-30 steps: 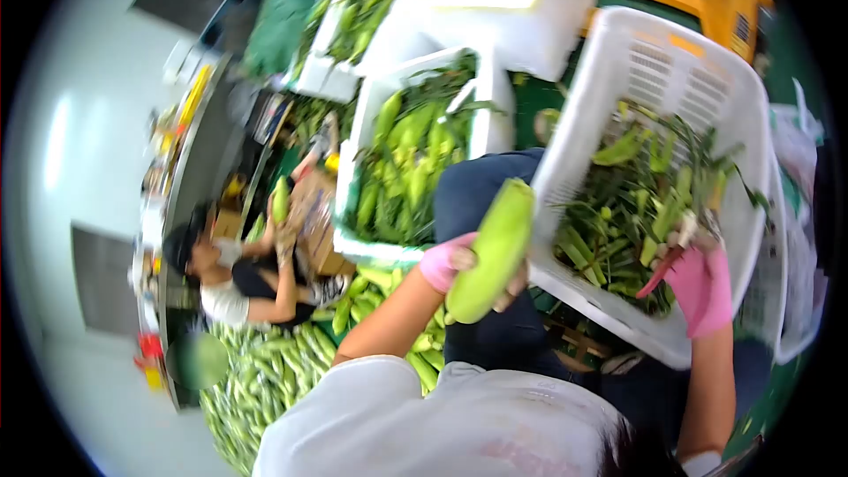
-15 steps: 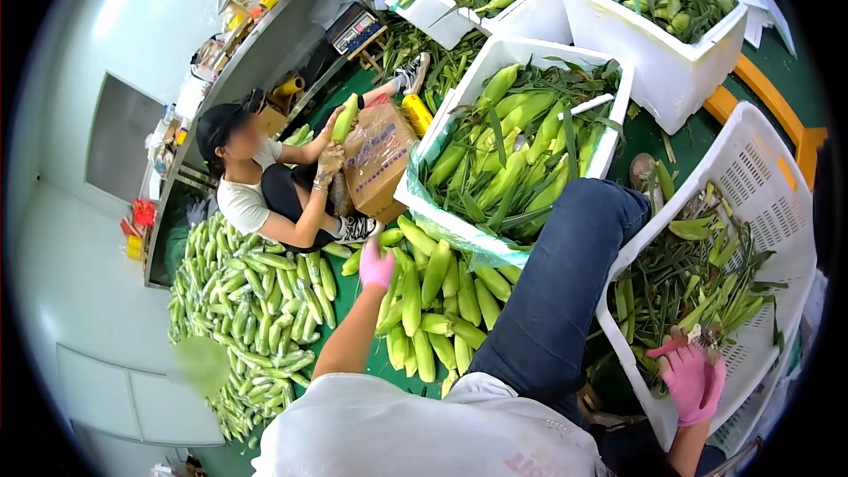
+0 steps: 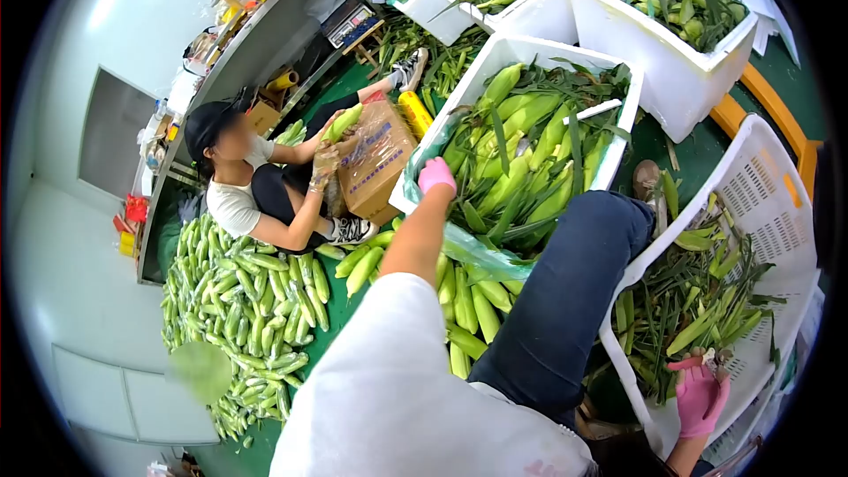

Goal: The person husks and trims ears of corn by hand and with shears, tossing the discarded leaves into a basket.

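Observation:
My left hand [image 3: 436,176], in a pink glove, is over the left edge of a white foam box [image 3: 609,178] full of unpeeled corn [image 3: 521,115]. It is beside the ears there, and its fingers are too small to make out. Low on the right, my right hand [image 3: 700,399], also in a pink glove with dirty fingertips, is at a white plastic crate [image 3: 767,177] of stripped husks [image 3: 693,318]. Its fingers are bent around something small and whitish that I cannot identify. Below the foam box lies a pile of trimmed green corn [image 3: 473,305] on the floor.
A co-worker [image 3: 256,181] sits at the left holding an ear of corn by a cardboard box [image 3: 375,163]. Many wrapped ears [image 3: 243,300] are heaped on the floor. More foam boxes [image 3: 662,62] of corn stand behind. A shelf [image 3: 256,31] lines the wall.
My left hand has moved up and right, from above the trimmed corn pile to the foam box. My right hand has shifted slightly, staying at the crate. The co-worker's ear of corn has tilted.

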{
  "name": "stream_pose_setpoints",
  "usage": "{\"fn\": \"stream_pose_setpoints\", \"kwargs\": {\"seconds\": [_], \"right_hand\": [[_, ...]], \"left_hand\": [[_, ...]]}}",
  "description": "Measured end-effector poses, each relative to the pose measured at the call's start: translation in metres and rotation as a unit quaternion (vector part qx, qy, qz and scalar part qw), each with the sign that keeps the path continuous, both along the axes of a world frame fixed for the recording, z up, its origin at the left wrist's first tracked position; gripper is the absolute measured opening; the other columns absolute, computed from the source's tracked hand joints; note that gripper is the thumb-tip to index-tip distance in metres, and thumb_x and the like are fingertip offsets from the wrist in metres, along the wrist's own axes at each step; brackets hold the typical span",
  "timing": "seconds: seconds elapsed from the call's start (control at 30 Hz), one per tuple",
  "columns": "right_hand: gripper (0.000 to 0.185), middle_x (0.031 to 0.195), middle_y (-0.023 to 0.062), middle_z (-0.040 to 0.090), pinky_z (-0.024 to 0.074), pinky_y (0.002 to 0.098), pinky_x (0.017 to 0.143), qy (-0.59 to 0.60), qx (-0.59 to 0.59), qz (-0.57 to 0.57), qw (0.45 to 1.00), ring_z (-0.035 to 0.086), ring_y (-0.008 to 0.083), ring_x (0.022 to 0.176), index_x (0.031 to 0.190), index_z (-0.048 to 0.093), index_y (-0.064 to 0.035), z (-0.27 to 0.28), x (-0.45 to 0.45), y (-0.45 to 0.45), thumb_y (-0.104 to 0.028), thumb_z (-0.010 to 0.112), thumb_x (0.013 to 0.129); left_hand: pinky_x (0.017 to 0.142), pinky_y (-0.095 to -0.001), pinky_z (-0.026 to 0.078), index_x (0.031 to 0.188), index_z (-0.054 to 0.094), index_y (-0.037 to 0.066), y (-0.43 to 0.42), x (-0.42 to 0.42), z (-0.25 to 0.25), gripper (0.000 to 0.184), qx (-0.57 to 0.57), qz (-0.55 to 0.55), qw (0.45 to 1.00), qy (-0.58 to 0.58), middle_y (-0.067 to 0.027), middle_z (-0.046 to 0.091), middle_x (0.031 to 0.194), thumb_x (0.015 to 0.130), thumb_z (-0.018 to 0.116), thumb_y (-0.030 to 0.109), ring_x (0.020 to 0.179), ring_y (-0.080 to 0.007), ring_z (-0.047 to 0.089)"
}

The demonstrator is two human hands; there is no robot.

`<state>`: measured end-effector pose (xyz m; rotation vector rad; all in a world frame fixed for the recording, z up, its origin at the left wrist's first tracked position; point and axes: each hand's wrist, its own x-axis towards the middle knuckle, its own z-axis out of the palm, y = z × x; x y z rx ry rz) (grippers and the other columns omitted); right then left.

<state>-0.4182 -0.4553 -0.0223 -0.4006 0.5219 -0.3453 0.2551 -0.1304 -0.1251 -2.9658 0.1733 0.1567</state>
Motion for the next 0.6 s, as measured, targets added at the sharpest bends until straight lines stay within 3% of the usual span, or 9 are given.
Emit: {"fn": "stream_pose_setpoints", "kwargs": {"seconds": [0.1,0.17,0.23,0.3,0.33,0.4,0.5,0.53,0.6], "right_hand": [[0.065,0.143,0.0107,0.054,0.0483,0.0391,0.103,-0.013,0.03,-0.013,0.999,0.05,0.0244,0.133,0.148,0.043,0.0036,0.002,0.002,0.003,-0.042,0.051,0.102],[0.064,0.139,0.0111,0.057,0.0496,0.0384,0.096,0.025,0.035,-0.049,0.998,0.053,0.0244,0.125,0.146,0.044,0.0029,0.015,0.009,0.012,-0.043,0.05,0.102],[0.06,0.139,0.0122,0.058,0.0486,0.0382,0.092,0.015,0.011,-0.03,0.999,0.054,0.024,0.122,0.142,0.049,0.0013,0.021,0.013,0.011,-0.042,0.051,0.101],[0.054,0.134,0.0129,0.06,0.0486,0.0381,0.09,0.011,0.019,-0.019,1.0,0.056,0.0273,0.119,0.14,0.052,-0.002,0.024,0.016,0.011,-0.034,0.056,0.097],[0.053,0.133,0.013,0.061,0.0488,0.0381,0.09,0.005,0.007,-0.013,1.0,0.057,0.0278,0.117,0.141,0.052,-0.0031,0.026,0.016,0.012,-0.031,0.057,0.095],[0.058,0.129,0.0126,0.063,0.0501,0.0382,0.088,0.051,-0.026,-0.027,0.998,0.061,0.0286,0.111,0.145,0.05,-0.0071,0.053,0.032,0.02,-0.02,0.06,0.09],[0.062,0.122,0.0123,0.062,0.0519,0.04,0.089,0.019,-0.173,-0.014,0.985,0.06,0.0282,0.111,0.142,0.047,-0.0021,0.065,0.046,0.023,-0.018,0.061,0.084],[0.065,0.123,0.0111,0.061,0.0511,0.04,0.091,0.03,-0.242,-0.018,0.97,0.06,0.0273,0.112,0.143,0.047,-0.0021,0.067,0.031,0.021,-0.016,0.061,0.081],[0.073,0.124,0.0084,0.061,0.0486,0.0368,0.096,0.07,-0.337,-0.027,0.939,0.059,0.0224,0.113,0.147,0.044,-0.0029,0.073,0.02,0.011,-0.012,0.067,0.079]], "left_hand": [[0.087,-0.0426,0.059,0.116,0.071,0.002,0.013,0.007,0.075,0.041,-0.112,-0.049,0.974,0.191,-0.0163,0.075,0.105,0.083,0.076,0.025,0.098,-0.0283,0.073],[0.083,-0.041,0.06,0.12,0.07,0.004,0.019,-0.006,0.127,0.04,-0.406,0.104,0.828,0.374,-0.0123,0.075,0.105,0.086,0.074,0.024,0.093,-0.0247,0.073],[0.088,-0.0377,0.058,0.124,0.07,0.008,0.029,-0.051,0.171,0.036,-0.504,0.13,0.768,0.374,-0.0118,0.073,0.116,0.092,0.07,0.025,0.106,-0.0209,0.069],[0.097,-0.0358,0.055,0.137,0.062,0.011,0.088,-0.064,0.138,0.044,-0.67,0.117,0.626,0.382,-0.015,0.065,0.132,0.099,0.064,0.034,0.124,-0.019,0.06],[0.093,-0.039,0.057,0.142,0.056,0.008,0.065,-0.099,0.156,0.056,-0.705,-0.005,0.488,0.514,-0.016,0.059,0.14,0.095,0.069,0.037,0.121,-0.0235,0.062],[0.089,-0.0428,0.06,0.147,0.049,0.008,-0.009,-0.199,0.221,0.069,-0.751,-0.046,0.334,0.567,-0.0155,0.055,0.145,0.092,0.073,0.042,0.114,-0.0289,0.064],[0.086,-0.0398,0.058,0.141,0.052,0.01,-0.081,-0.257,0.239,0.064,-0.791,0.178,0.325,0.486,-0.0101,0.061,0.128,0.092,0.071,0.048,0.104,-0.0253,0.064],[0.081,-0.0353,0.056,0.136,0.053,0.008,-0.138,-0.273,0.207,0.062,-0.767,0.051,0.237,0.595,-0.0085,0.061,0.116,0.093,0.07,0.049,0.098,-0.0221,0.063],[0.078,-0.0329,0.055,0.137,0.05,0.005,-0.175,-0.311,0.2,0.062,-0.693,-0.068,0.422,0.58,-0.0085,0.061,0.111,0.09,0.072,0.039,0.096,-0.0197,0.062]]}}
